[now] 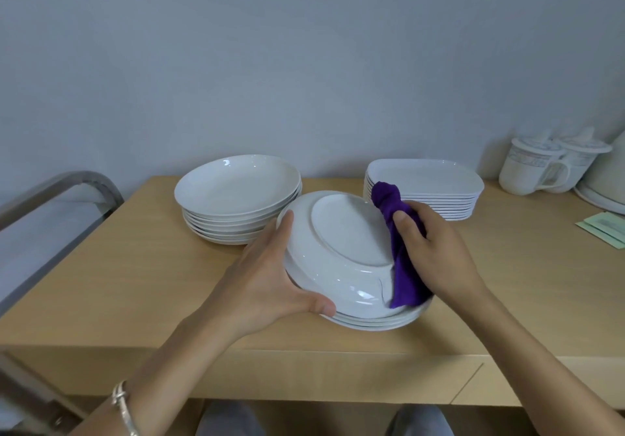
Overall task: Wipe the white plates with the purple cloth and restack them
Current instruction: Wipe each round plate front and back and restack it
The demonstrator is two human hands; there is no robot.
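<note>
In the head view, a slip is judged the main risk. The upturned plate (345, 232) is held tilted, underside up, by its left rim only. If the cloth is pressed hard on the opposite side, the glossy rim could be levered out of the grip and dropped onto the low stack (372, 322) directly beneath both hands, chipping it. A trailing end of cloth could also be trapped between plate and stack when the plate is set down. The left hand (270, 287) is curled round the plate's left rim, with the thumb hooked over the near edge and the fingers laid on the far edge. The right hand (436, 253) is closed on the purple cloth (402, 266), which is bunched, pinched between thumb and fingers, and pressed against the plate's right side. One end sticks up beyond the fingers and the other hangs below the palm. Beyond the left hand, a taller stack (236, 192) of round plates is seen on the bench (135, 266). Beyond the right hand, rectangular dishes (426, 182) are stacked, with mugs (531, 172) further right.
</note>
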